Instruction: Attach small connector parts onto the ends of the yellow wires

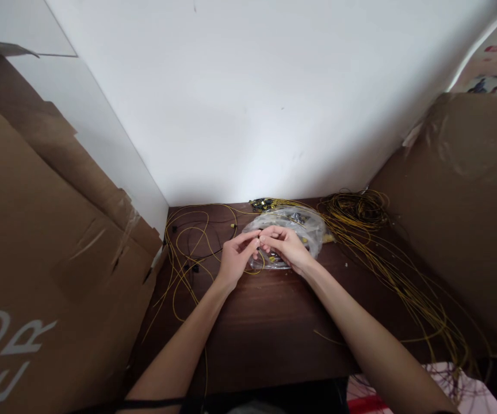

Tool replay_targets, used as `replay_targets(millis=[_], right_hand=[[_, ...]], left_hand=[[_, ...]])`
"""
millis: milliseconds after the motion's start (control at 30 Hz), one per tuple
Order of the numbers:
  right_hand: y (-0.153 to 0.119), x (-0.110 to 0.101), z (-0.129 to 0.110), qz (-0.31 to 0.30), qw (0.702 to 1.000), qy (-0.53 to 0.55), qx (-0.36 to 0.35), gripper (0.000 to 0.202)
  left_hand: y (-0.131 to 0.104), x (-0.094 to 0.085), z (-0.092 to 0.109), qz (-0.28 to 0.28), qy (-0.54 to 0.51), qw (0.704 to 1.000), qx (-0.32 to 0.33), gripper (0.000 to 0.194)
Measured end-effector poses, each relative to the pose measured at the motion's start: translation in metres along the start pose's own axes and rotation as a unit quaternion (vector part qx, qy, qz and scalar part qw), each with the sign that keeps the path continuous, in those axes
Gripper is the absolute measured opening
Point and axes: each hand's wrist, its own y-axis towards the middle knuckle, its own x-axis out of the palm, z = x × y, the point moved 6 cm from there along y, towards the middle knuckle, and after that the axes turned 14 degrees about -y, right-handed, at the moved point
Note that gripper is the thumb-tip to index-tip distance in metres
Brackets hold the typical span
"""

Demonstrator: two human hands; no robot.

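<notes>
My left hand point(236, 256) and my right hand point(286, 246) meet at their fingertips over a clear plastic bag point(316, 227). Both are pinched closed around something small and dark, too small to name. Small black and yellow parts show inside the bag. A thin yellow wire point(255, 272) curves just below the fingers. Loose yellow and black wires point(179, 233) with small black connectors lie to the left of my left hand.
Behind the bag sits a cluster of black and yellow connectors point(263, 204). A large bundle of yellow and black wires point(356, 213) runs down the right side of the brown table point(274, 328). Cardboard boxes stand at left point(58, 230) and right point(459, 201), before a white wall point(231, 103).
</notes>
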Motion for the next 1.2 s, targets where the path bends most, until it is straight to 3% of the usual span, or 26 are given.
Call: replay_targets(millis=[200, 700, 1033, 1200], right_hand=[[-0.001, 0.003, -0.002, 0.001, 1.0, 0.016, 0.006, 0.018], [-0.003, 0.012, 0.004, 0.026, 0.998, 0.044, 0.03, 0.018], [-0.005, 0.012, 0.013, 0.05, 0.98, 0.152, 0.118, 0.022], [-0.004, 0.007, 0.008, 0.069, 0.99, 0.095, 0.082, 0.02]], left_hand=[[0.001, -0.001, 0.001, 0.029, -0.013, 0.999, 0.001, 0.024], [0.002, -0.006, 0.003, 0.022, 0.017, 0.999, 0.03, 0.016], [-0.001, -0.002, 0.007, 0.004, 0.025, 0.999, 0.048, 0.016], [-0.001, -0.005, 0.006, 0.028, 0.004, 0.998, 0.061, 0.022]])
